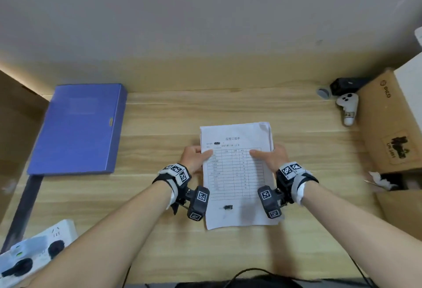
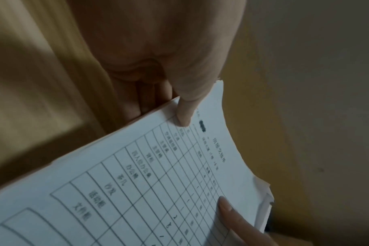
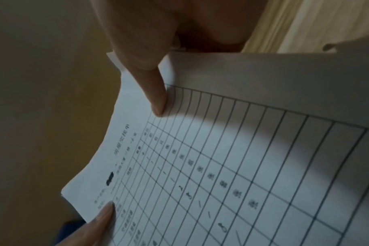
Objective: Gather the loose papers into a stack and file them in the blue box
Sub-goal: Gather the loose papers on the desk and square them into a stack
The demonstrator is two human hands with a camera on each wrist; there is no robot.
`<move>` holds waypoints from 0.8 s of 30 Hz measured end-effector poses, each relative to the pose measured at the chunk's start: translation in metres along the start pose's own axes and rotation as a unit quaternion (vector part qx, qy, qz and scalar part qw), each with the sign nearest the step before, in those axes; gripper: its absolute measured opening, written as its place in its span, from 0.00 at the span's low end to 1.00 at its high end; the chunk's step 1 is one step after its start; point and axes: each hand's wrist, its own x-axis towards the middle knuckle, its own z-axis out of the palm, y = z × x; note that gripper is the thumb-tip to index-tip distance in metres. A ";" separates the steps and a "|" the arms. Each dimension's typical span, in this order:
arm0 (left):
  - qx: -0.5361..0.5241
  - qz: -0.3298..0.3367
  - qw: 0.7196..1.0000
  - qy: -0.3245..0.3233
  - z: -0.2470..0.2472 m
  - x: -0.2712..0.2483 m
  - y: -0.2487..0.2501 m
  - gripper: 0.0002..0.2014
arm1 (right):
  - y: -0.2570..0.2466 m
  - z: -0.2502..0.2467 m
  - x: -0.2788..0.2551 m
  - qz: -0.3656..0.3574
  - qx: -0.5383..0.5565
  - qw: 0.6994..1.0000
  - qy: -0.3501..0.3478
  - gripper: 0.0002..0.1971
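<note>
**Fingers pinch paper stack at both side edges**

Fingers first, head view: left hand point(image 1: 193, 157) and right hand point(image 1: 271, 157) each pinch the paper stack point(image 1: 237, 173) at its side edges, thumbs on top. Blue box point(image 1: 77, 128) lies closed, well left of the left fingers, on the wooden desk point(image 1: 159, 116).

Left wrist: thumb point(image 2: 184, 111) presses the printed grid; fingers curl beneath.

Right wrist: thumb point(image 3: 156, 96) on top; sheet edges uneven, corner curled.

Judgement: light, floppy, slippery sheets; grip both long edges mid-length.
</note>
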 end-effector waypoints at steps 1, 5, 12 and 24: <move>0.016 -0.010 1.000 0.000 0.006 0.006 -0.005 0.10 | 0.006 0.000 0.006 0.003 -0.012 1.000 0.001 0.21; 0.061 -0.033 0.998 0.005 0.028 0.026 -0.015 0.06 | 0.027 -0.007 0.032 0.008 -0.078 0.996 0.035 0.14; 0.095 -0.063 0.992 0.047 0.050 0.042 -0.012 0.07 | 0.036 -0.017 0.059 -0.030 -0.237 0.970 0.044 0.08; 0.090 -0.092 0.986 0.109 0.013 0.027 -0.003 0.06 | 0.023 -0.020 0.061 -0.100 -0.259 0.956 0.092 0.34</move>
